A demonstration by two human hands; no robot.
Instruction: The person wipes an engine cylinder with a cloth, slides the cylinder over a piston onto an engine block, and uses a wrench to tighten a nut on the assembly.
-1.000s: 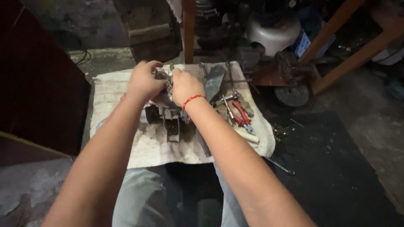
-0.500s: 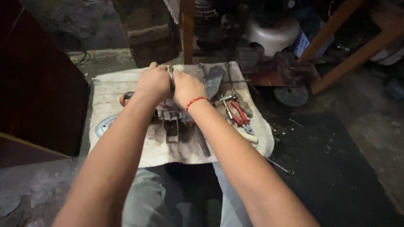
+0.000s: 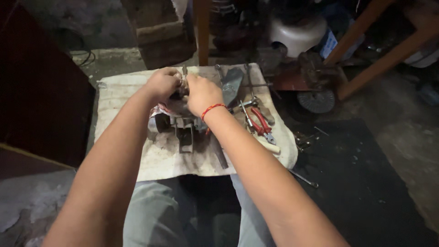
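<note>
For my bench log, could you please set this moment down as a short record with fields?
left hand: left hand closed on the top of the metal motor assembly
right hand: right hand gripping the same top part, red thread bracelet at the wrist
held part: small and hidden between the hands, cannot tell what it is
work surface: stained pale cloth spread over a low stand
tools at right: red-handled pliers, light-handled tool
floor: dark mat, loose metal rod
</note>
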